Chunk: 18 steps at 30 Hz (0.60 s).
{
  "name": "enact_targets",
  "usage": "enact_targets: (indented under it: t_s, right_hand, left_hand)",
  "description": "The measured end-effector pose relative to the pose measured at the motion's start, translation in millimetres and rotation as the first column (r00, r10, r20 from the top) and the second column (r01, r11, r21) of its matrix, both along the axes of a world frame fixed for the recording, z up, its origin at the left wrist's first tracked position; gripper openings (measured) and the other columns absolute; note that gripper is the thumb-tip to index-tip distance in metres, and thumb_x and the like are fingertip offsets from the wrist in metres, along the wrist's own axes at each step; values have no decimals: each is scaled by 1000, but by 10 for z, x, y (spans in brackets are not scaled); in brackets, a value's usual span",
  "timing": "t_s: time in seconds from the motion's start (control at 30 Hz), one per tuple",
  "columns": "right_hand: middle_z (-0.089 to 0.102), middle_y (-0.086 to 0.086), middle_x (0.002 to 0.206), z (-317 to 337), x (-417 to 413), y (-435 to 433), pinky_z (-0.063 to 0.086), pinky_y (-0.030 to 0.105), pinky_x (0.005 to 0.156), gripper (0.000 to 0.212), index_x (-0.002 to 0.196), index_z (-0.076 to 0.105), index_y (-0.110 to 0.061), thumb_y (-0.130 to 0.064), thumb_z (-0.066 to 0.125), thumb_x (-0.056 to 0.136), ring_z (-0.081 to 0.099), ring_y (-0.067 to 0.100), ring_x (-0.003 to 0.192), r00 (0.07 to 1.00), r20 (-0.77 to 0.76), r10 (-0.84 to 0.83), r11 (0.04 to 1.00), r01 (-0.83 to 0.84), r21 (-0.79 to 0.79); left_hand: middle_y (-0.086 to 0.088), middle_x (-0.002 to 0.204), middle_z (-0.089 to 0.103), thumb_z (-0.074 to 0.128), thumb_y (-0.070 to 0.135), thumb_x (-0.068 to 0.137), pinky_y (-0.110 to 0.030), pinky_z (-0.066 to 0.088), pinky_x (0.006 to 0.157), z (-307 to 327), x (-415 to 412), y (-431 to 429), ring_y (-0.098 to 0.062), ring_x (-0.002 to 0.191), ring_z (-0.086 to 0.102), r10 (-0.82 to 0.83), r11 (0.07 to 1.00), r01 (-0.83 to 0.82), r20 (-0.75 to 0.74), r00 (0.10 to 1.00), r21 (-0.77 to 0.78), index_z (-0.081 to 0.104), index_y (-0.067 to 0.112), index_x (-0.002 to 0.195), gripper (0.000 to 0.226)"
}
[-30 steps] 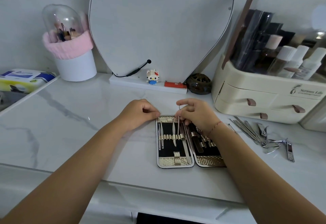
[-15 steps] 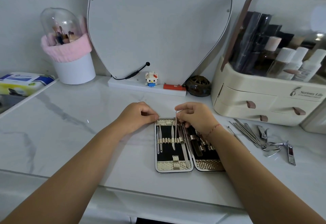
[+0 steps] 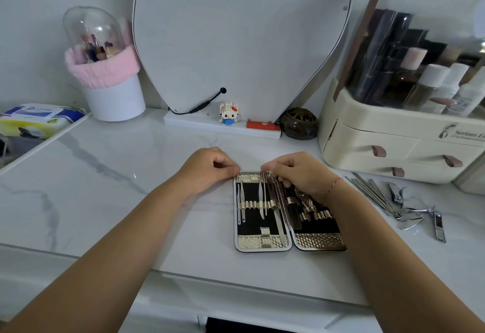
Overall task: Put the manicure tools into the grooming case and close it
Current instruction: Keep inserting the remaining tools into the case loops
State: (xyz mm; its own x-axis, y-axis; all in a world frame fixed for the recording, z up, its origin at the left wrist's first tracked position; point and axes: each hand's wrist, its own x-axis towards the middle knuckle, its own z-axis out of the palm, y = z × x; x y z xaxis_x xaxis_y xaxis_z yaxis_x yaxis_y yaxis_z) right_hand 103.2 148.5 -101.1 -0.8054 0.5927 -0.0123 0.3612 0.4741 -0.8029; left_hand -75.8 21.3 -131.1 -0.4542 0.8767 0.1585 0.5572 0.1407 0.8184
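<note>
The grooming case (image 3: 263, 243) lies open flat on the marble counter, black lining with gold trim, several thin steel tools under its elastic loops. My left hand (image 3: 207, 170) rests at the case's top left corner, fingers curled, pinching the edge. My right hand (image 3: 299, 172) is at the top of the case near the hinge, fingertips pinched on a thin metal tool (image 3: 265, 193) that sits down in the left half's loops. A pile of loose manicure tools (image 3: 378, 196) and nail clippers (image 3: 439, 225) lies to the right of the case.
A cream cosmetics organiser (image 3: 393, 146) with drawers stands at the back right, close to the loose tools. A mirror (image 3: 236, 31), a small toy figure (image 3: 227, 113), a dark round jar (image 3: 299, 122), a brush holder (image 3: 110, 75) and a wipes pack (image 3: 36, 120) line the back and left.
The thin tool in my right hand has gone down into the case's left half; it no longer sticks up above my fingers. My left hand stays at the case's corner.
</note>
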Motion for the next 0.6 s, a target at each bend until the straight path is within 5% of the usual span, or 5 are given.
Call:
enact_targets:
  t_s: [0.13,0.47,0.6]
  right_hand:
    - [46,-12,41,42,42,-20,32,7,44,23,96,76,-17,-21,54,93,40,1,40,998,38,53,998,-54,21]
    - [53,-27,45,55,74,-27,34,10,49,24,98,75,-16,-21,52,93,43,0,45,992,59,115,991,-119,61]
    - [54,-14,54,50,73,-35,36,8,50,23,99,75,-16,-20,52,93,44,4,54,998,18,60,998,-59,-20]
  left_hand:
    - [0,89,65,76,21,76,-17,42,77,7,5,-6,-8,83,60,6,1000,-6,-2,1000,7,71,31,72,13]
    - [-1,90,65,76,22,76,-18,42,77,6,4,-10,-11,85,61,9,1000,-9,-2,1000,-1,73,27,75,7]
    - [1,89,65,76,21,77,-18,42,77,11,14,-11,-9,84,61,4,1000,-4,1,1000,-3,73,26,75,6]
